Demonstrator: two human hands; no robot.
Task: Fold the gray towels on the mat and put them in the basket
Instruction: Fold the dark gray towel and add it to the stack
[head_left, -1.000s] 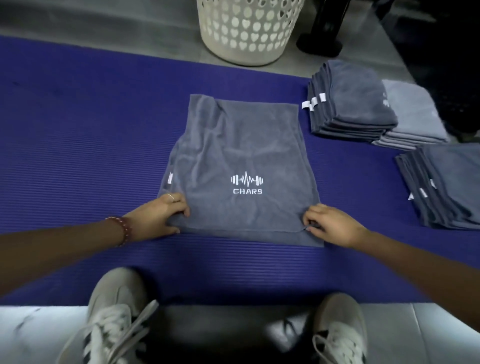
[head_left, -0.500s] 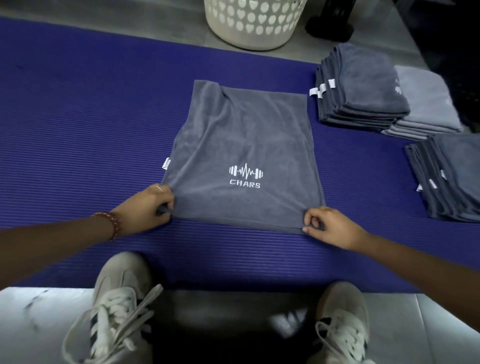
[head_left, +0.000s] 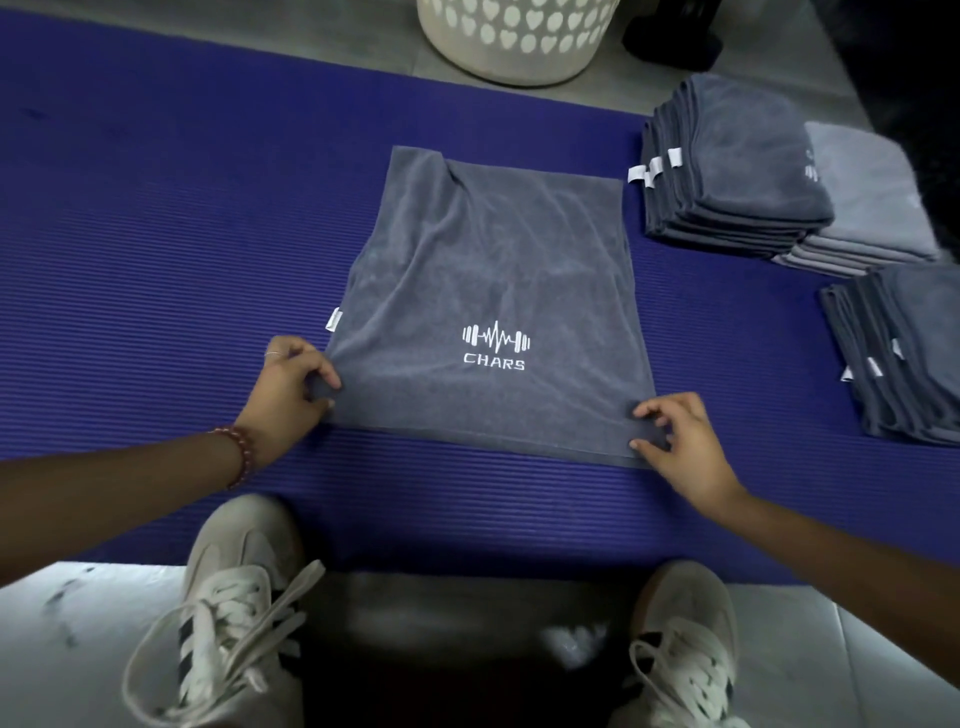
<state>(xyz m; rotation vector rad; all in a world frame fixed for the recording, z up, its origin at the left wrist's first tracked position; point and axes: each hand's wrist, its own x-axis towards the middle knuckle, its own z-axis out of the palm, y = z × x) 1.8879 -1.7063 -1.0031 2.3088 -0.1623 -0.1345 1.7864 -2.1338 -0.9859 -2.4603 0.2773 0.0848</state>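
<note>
A gray towel (head_left: 493, 291) with a white CHARS logo lies folded flat on the purple mat (head_left: 156, 234). My left hand (head_left: 288, 395) pinches its near left corner between thumb and fingers. My right hand (head_left: 680, 441) pinches the near right corner. The white basket (head_left: 519, 41) with heart-shaped holes stands beyond the mat's far edge, straight ahead.
Three stacks of folded towels sit on the right: a dark gray stack (head_left: 727, 171), a lighter gray stack (head_left: 862, 208) behind it and another dark stack (head_left: 904, 358) nearer. My two shoes (head_left: 234, 613) stand on the floor at the mat's near edge.
Both hands stay at the towel's near corners, now pinching the cloth more openly with fingers spread. The near edge lies straighter than a second ago.
</note>
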